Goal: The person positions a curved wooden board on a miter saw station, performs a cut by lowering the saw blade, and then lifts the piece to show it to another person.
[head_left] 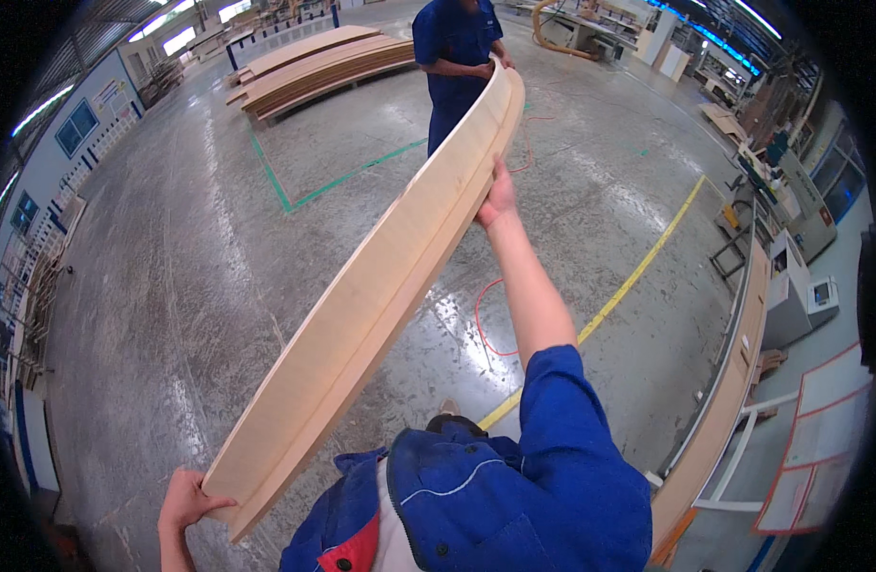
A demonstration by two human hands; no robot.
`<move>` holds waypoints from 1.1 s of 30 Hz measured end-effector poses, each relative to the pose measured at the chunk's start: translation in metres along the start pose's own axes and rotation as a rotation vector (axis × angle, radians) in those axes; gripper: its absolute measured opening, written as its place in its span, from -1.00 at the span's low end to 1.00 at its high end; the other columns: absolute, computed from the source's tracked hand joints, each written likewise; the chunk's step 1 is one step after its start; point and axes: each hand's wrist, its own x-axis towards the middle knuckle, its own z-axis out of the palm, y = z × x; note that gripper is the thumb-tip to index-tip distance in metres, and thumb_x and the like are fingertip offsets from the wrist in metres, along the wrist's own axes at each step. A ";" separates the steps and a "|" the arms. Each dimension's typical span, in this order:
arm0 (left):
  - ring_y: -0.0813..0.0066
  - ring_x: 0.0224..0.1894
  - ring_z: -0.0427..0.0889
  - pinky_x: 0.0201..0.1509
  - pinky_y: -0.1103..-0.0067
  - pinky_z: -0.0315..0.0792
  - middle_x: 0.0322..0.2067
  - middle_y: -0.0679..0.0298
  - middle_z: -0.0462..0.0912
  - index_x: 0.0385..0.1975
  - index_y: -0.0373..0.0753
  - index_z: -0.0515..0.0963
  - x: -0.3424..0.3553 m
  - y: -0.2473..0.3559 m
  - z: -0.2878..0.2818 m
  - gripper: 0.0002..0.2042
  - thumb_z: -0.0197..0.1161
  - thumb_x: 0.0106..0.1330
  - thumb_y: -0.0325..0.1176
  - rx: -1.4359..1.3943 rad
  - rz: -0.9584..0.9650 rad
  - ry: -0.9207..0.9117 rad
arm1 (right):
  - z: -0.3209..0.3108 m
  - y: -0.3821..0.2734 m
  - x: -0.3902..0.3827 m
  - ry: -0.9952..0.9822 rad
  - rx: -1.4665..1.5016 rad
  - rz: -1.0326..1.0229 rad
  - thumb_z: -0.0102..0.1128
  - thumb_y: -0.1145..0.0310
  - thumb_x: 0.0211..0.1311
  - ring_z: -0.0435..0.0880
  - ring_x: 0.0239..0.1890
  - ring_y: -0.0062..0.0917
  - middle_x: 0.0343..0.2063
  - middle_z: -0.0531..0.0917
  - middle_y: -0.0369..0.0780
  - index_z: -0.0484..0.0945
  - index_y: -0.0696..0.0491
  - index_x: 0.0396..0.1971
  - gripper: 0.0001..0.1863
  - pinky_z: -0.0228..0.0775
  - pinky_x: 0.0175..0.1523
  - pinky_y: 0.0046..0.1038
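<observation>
A long pale wooden board (361, 276) with a raised strip along its right side slants up from the lower left to the top middle. My left hand (188, 500) grips its near end, thumb on top and fingers beneath. Farther along, my right hand (499, 197) is closed on the board's right edge, with the arm stretched out and part of the fingers hidden under the wood. At the far end, a co-worker (454, 67) in dark blue clothes holds the board with both hands. The board is held up off the floor.
Stacked wooden sheets (323, 71) lie beyond at the upper left. A red cable (480, 315) runs over the grey floor under the board. Yellow tape (648, 257) marks the floor at the right, green tape (361, 170) ahead. A long bench (719, 410) and machines line the right side.
</observation>
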 end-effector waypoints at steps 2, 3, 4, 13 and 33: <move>0.40 -0.55 0.70 -0.35 0.45 0.53 -0.58 0.14 0.72 -0.37 -0.24 0.77 0.020 -0.008 -0.002 -0.61 0.67 -0.15 -0.15 0.061 -0.034 0.024 | -0.005 0.012 0.016 0.106 -0.036 0.052 0.05 -0.05 0.34 0.59 0.12 -0.08 0.10 0.57 0.00 0.33 0.12 0.27 -0.33 0.44 0.25 0.02; 0.40 -0.56 0.69 -0.36 0.45 0.52 -0.59 0.12 0.71 -0.37 -0.24 0.77 0.025 -0.012 -0.005 -0.62 0.66 -0.13 -0.14 0.079 -0.070 0.035 | -0.006 0.022 0.019 0.102 -0.017 0.058 0.05 0.06 0.29 0.63 0.07 -0.10 0.03 0.60 -0.03 0.35 0.14 0.23 -0.39 0.50 0.21 -0.01; 0.40 -0.57 0.68 -0.36 0.46 0.52 -0.60 0.11 0.70 -0.38 -0.25 0.76 0.030 -0.016 -0.012 -0.63 0.64 -0.10 -0.12 0.082 -0.106 0.030 | -0.006 0.031 0.017 0.083 0.055 0.109 0.05 0.15 0.21 0.63 0.06 -0.10 0.01 0.60 -0.03 0.35 0.16 0.21 -0.40 0.50 0.21 -0.01; 0.52 -0.12 0.65 0.05 0.49 0.51 -0.24 0.21 0.75 -0.06 -0.39 0.66 0.263 0.057 -0.122 -0.56 0.16 0.45 -0.06 -0.259 0.148 -0.205 | 0.027 0.123 0.004 0.101 0.230 0.224 0.08 0.26 0.06 0.61 0.10 -0.16 0.03 0.59 -0.04 0.35 0.17 0.20 -0.35 0.47 0.26 -0.08; 0.22 0.16 0.58 0.26 0.29 0.43 0.22 0.09 0.54 0.37 -0.21 0.33 0.686 0.377 -0.098 -0.28 -0.07 0.44 0.26 -1.326 0.280 -0.922 | 0.048 0.325 0.025 -0.073 -0.089 0.515 0.33 0.21 0.19 0.46 0.26 -0.40 0.20 0.51 -0.12 0.32 0.16 0.32 -0.27 0.29 0.36 -0.26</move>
